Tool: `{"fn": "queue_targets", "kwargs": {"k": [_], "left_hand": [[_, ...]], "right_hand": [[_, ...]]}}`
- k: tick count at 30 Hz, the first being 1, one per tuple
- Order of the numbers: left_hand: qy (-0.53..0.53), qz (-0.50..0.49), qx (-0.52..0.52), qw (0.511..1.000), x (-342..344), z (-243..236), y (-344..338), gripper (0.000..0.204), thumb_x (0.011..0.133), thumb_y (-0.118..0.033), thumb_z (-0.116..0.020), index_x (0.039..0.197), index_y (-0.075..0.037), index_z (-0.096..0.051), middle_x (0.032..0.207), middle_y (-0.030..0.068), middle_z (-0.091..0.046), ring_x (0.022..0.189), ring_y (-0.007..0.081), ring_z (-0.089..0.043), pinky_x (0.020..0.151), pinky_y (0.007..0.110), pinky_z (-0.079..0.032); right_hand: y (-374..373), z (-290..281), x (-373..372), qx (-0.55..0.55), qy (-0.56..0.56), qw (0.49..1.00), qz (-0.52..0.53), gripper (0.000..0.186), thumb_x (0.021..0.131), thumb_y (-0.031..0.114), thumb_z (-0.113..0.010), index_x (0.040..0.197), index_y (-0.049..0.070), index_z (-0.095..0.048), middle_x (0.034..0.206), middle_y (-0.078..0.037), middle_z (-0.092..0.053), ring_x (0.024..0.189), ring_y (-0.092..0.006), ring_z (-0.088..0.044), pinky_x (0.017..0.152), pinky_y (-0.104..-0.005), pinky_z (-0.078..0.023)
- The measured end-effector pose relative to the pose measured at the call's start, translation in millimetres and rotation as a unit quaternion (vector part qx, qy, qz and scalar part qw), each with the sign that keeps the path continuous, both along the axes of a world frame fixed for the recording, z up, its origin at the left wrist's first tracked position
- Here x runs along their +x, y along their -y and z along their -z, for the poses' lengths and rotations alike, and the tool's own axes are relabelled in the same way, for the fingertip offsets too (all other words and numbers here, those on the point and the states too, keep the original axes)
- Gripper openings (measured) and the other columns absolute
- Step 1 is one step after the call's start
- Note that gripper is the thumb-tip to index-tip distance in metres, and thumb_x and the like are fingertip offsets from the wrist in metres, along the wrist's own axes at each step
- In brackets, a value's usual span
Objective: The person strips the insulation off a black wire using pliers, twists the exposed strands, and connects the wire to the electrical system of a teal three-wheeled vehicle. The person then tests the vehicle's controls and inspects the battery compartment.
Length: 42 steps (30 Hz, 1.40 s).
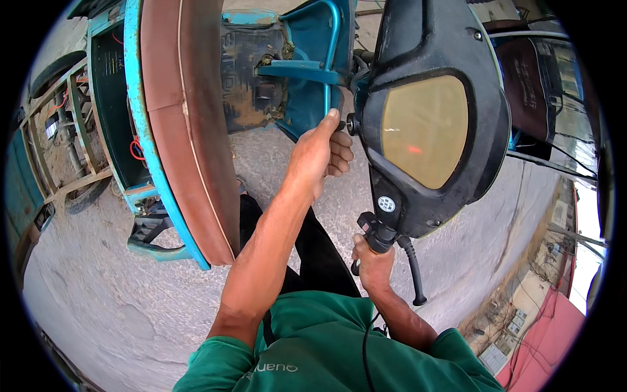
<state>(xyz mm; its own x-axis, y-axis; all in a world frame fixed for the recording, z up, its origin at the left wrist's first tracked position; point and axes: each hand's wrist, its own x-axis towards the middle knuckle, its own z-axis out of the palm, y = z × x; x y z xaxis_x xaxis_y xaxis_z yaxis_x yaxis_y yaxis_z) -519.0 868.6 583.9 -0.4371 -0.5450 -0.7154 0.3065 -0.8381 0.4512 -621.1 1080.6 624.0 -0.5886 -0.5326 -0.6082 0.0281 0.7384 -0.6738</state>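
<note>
The black dashboard (pixel 424 209) of a blue three-wheeled vehicle stands in front of me, with a yellowed display window (pixel 424 130) in it. On its left side is a round black ignition lock (pixel 353 124). My left hand (pixel 323 153) is closed there, thumb and curled fingers pinching a small black key at the lock; the fingers mostly cover the key. Lower down, my right hand (pixel 374 261) is wrapped round the handlebar grip (pixel 381 240), just below a switch housing. A black brake lever (pixel 413 271) sticks out beside that hand.
A brown padded seat (pixel 189 130) on a blue frame (pixel 135 85) stands left of my arm. Past the lock lie a worn footwell (pixel 251 85) and a blue tube rail (pixel 334 52). Another vehicle's frame (pixel 78 124) is at far left. Concrete ground (pixel 130 300) lies below.
</note>
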Motion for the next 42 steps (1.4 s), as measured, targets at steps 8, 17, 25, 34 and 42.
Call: {"fn": "queue_targets", "kwargs": {"k": [8,17,25,34,42], "left_hand": [[-0.097,-0.032,0.077,0.992,1.2,7.6,4.0,0.031,0.093,-0.036,-0.06,0.079,-0.007,-0.061,0.064,0.0046,-0.06,0.053,0.0163,-0.052,0.053,0.032,-0.041],[-0.041,-0.008,-0.014,0.999,5.2,1.8,4.8,0.025,0.091,-0.031,-0.061,0.085,-0.007,-0.062,0.07,0.0032,-0.061,0.059,0.0137,-0.056,0.058,0.03,-0.046],[-0.032,0.002,-0.033,0.999,6.0,9.5,3.7,0.028,0.093,-0.035,-0.061,0.086,-0.008,-0.062,0.071,0.0023,-0.061,0.06,0.0122,-0.056,0.061,0.028,-0.046],[-0.02,0.006,-0.08,0.997,4.7,18.8,0.0,0.028,0.096,-0.036,-0.058,0.092,-0.008,-0.059,0.076,0.0022,-0.061,0.064,0.0116,-0.056,0.064,0.027,-0.046],[0.005,-0.014,-0.133,0.991,1.6,18.7,-1.8,0.027,0.097,-0.033,-0.057,0.097,-0.006,-0.058,0.08,0.0037,-0.062,0.067,0.0104,-0.056,0.064,0.027,-0.046]], "right_hand": [[-1.2,-0.4,-0.4,-0.003,-0.002,1.0,-0.02,0.034,0.087,0.007,-0.066,0.117,-0.007,-0.057,0.068,-0.003,-0.058,0.057,-0.0117,-0.056,0.054,-0.027,-0.044],[-13.2,5.9,-18.1,-0.083,0.165,0.983,-0.01,0.036,0.083,0.006,-0.068,0.116,0.001,-0.058,0.077,-0.005,-0.055,0.064,-0.015,-0.056,0.058,-0.0307,-0.045],[-1.4,36.4,-65.1,-0.108,0.558,0.801,-0.189,0.042,0.07,0.02,-0.08,0.104,0.003,-0.064,0.074,-0.008,-0.062,0.061,-0.0175,-0.05,0.062,-0.0328,-0.041],[-9.9,12.8,-41.9,-0.094,0.355,0.927,-0.083,0.043,0.078,0.016,-0.074,0.115,0.008,-0.054,0.073,-0.005,-0.054,0.058,-0.0156,-0.05,0.055,-0.0311,-0.04],[-6.5,2.5,-16.6,-0.055,0.168,0.984,-0.007,0.028,0.084,0.003,-0.066,0.11,0.002,-0.054,0.077,-0.004,-0.059,0.06,-0.0115,-0.055,0.053,-0.027,-0.043]]}}
